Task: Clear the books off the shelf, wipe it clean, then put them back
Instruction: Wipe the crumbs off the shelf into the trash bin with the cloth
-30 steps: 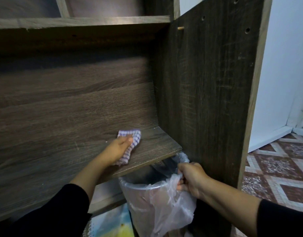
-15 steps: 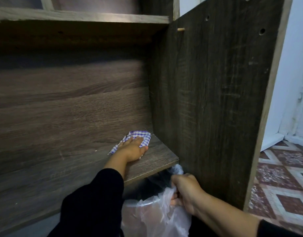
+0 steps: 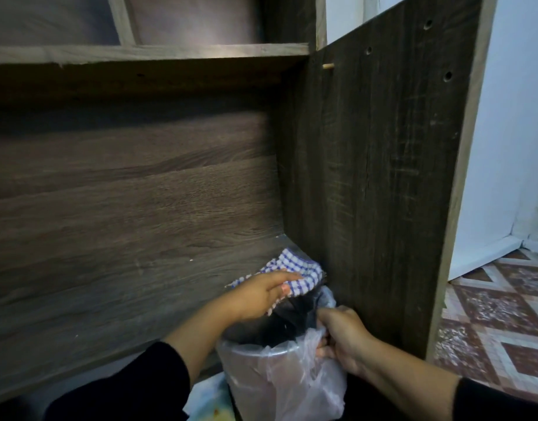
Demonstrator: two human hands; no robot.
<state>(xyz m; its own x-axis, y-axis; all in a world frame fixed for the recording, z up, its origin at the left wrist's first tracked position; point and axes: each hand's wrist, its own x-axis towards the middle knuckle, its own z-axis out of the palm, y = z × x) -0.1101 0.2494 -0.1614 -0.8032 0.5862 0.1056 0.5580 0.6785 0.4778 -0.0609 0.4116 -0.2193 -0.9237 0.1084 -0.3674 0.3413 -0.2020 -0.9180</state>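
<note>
The dark wooden shelf board (image 3: 115, 268) is bare, with no books on it. My left hand (image 3: 258, 294) grips a blue-and-white checked cloth (image 3: 298, 268) at the shelf's front right corner, right over the bin's mouth. My right hand (image 3: 343, 338) pinches the rim of a clear plastic bag (image 3: 292, 381) that lines a round bin (image 3: 261, 350) held up just below the shelf edge. Small light specks lie on the board left of the cloth.
The shelf unit's tall right side panel (image 3: 383, 177) stands close beside both hands. Another shelf (image 3: 140, 53) runs overhead. A colourful book or notebook cover (image 3: 210, 402) shows below the bin. A patterned tile floor (image 3: 498, 314) and a white wall lie to the right.
My left hand has swept the cloth rightward and forward across the board to its front right corner, over the bin. My right hand stays on the bag, and the bin sits higher in view.
</note>
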